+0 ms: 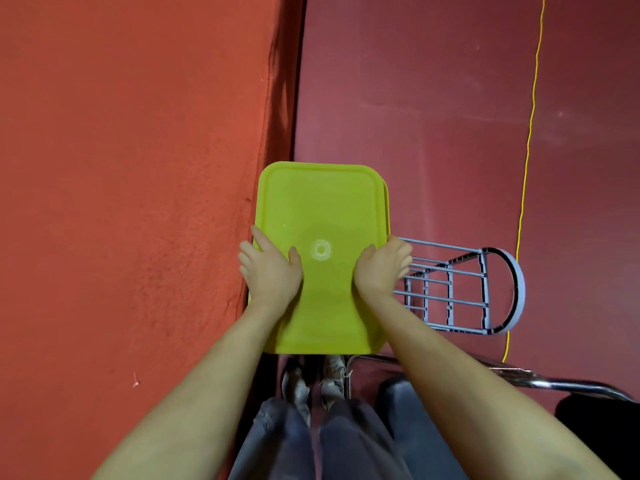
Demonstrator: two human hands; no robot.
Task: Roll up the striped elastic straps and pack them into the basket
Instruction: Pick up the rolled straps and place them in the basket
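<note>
A lime-green plastic lid covers the basket, seen from straight above in front of me; a second green rim shows just under its right side. My left hand grips the lid's left edge, thumb lying on top and fingers over the side. On the right edge my right hand holds the same way, thumb on top, fingers curled down over the rim. No striped straps are in sight; the basket's inside is hidden by the lid.
An orange-red cloth surface fills the left. Dark red floor lies to the right, with a grey wire rack beside the basket, a yellow cord, and a chrome chair frame at lower right. My shoes stand below the basket.
</note>
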